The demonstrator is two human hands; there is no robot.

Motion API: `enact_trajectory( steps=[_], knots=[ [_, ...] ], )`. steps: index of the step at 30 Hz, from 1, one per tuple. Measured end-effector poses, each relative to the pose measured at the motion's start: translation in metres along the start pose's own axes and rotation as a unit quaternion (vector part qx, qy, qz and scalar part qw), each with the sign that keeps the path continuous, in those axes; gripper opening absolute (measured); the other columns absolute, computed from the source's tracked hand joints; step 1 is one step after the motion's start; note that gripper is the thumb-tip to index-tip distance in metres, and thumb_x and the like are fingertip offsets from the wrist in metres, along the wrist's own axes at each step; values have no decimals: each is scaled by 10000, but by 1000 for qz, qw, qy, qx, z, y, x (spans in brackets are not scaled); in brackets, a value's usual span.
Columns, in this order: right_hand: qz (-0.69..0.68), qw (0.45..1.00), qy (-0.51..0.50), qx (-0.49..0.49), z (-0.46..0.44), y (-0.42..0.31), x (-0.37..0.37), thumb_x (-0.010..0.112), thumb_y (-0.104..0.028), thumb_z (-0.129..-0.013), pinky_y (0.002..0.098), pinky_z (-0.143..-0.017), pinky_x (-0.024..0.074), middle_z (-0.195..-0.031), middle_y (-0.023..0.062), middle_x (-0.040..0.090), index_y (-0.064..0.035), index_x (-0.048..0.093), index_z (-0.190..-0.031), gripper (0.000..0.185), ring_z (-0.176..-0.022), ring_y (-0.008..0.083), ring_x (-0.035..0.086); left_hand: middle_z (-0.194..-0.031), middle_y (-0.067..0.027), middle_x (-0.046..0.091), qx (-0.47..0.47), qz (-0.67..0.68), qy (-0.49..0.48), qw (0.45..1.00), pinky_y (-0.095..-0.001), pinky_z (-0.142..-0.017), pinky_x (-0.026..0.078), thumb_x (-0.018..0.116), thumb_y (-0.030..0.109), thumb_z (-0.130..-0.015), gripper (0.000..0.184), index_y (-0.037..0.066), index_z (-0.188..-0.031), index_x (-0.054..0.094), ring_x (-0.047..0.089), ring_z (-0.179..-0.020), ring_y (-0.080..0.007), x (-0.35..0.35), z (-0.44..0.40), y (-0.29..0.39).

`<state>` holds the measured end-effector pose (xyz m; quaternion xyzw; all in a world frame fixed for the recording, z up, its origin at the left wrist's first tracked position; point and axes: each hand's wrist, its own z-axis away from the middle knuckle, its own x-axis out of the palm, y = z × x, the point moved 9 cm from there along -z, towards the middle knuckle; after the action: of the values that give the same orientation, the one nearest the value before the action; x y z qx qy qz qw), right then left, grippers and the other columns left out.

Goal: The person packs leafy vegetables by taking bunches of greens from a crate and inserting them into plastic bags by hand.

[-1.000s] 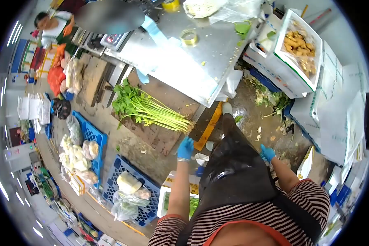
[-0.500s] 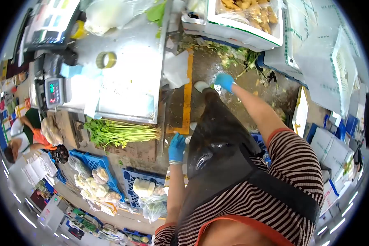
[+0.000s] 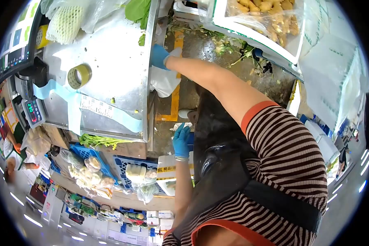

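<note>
My right hand (image 3: 160, 56), in a blue glove, is at the edge of the metal table (image 3: 110, 53). It is against the white plastic bags (image 3: 165, 81) that hang there, and its fingers are hidden. Lower down, beside the dark apron (image 3: 217, 135), my left hand (image 3: 181, 141) wears a blue glove too. Its fingers are stretched out, with nothing seen in them. A roll of tape (image 3: 78, 76) and a light blue strip with a printed label (image 3: 96, 105) lie on the tabletop. Green leafy stalks (image 3: 100, 141) show under the table's near edge.
A foam box of ginger (image 3: 270, 18) stands at the upper right. Vegetable scraps (image 3: 225, 43) litter the floor there. A scale display (image 3: 32, 110) and a screen (image 3: 14, 45) are at the left. Bagged produce (image 3: 90, 174) sits on blue crates. Another person (image 3: 18, 160) is at far left.
My right hand has swung left from above the floor to the bags at the table edge. The view has shifted, and the table now hides most of the green stalks. My left hand stays low.
</note>
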<state>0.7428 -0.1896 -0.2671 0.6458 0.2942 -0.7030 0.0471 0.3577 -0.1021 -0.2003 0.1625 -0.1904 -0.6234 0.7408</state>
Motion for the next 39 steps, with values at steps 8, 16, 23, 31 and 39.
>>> enact_trajectory(
  steps=[8,16,23,31,39],
  knots=[
    [-50,966,-174,187,158,104,58,610,-182,-797,362,-718,495,-918,87,715,-130,744,-872,162,-865,281,681,-1104,-66,663,-19,45,50,998,-245,-831,477,573,143,-930,333,39,-1247,593,621,-981,-138,18,-10,38],
    [185,936,-280,107,271,162,16,652,-193,-739,429,-694,487,-832,108,705,-144,747,-840,147,-820,267,681,-1030,-27,647,-6,62,-1,998,-212,-757,470,633,133,-908,312,60,-1211,623,596,-879,-100,64,-41,63],
    [-279,884,-362,-102,310,-67,-118,562,-85,-718,461,-665,513,-896,160,651,-66,660,-817,141,-772,373,640,-1048,-50,652,-162,61,-143,974,-293,-787,499,667,221,-890,328,57,-1172,635,608,-912,-142,147,-39,32],
    [-547,814,-173,94,295,-113,-190,609,-440,-887,343,-769,496,-855,90,633,-10,628,-934,433,-807,215,618,-848,-56,673,-90,145,-142,975,-258,-687,502,715,122,-843,160,13,-953,678,612,-748,-118,85,40,39],
    [-679,578,-336,304,332,-215,-85,631,-318,-907,330,-860,508,-1020,75,647,-1,614,-1104,374,-928,200,623,-856,1,622,84,71,28,994,-214,-649,425,737,137,-814,143,56,-857,628,525,-747,-79,-46,107,-51]
  ],
)
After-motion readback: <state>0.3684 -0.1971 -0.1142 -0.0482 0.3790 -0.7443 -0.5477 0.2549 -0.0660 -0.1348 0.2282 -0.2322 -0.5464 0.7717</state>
